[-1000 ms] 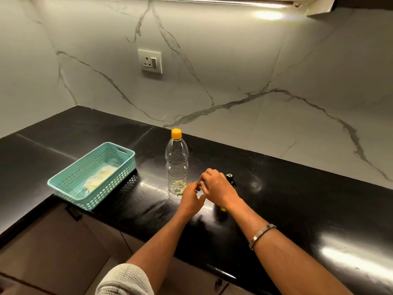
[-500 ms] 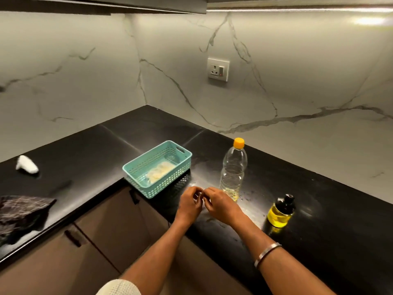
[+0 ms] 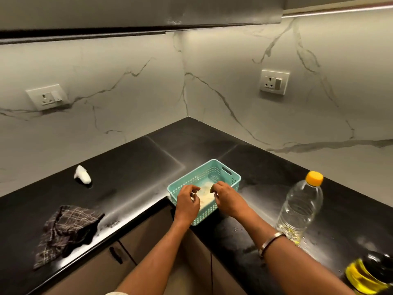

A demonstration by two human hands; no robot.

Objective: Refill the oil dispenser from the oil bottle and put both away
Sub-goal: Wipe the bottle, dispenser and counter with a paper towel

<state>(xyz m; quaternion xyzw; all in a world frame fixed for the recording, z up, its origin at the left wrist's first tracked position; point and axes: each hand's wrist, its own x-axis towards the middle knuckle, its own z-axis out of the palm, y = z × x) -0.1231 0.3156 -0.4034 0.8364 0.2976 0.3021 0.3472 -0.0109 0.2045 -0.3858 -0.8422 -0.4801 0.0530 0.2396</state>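
Turquoise plastic basket (image 3: 230,177) is the landmark: both hands hover over its near end, left hand (image 3: 188,202) and right hand (image 3: 226,195) apart, fingers loosely curled, holding nothing. I judge they reach for the pale paper lining (image 3: 205,193) inside; pinching one loose corner would lift it cleanly. Right of the basket stands the capped, nearly empty oil bottle (image 3: 299,207); farther right, the oil dispenser (image 3: 370,275) holds yellow oil.

Black glossy counter (image 3: 138,167), white marble-look wall (image 3: 127,81) with grey veins, teal lattice basket (image 3: 231,177) with pale yellowish cloth (image 3: 205,191) inside, clear bottle (image 3: 299,207) with orange cap (image 3: 314,178), yellow oil dispenser (image 3: 370,275) with black top, dark brown plaid rag (image 3: 66,228), white wad (image 3: 82,177), silver bracelet (image 3: 272,241).
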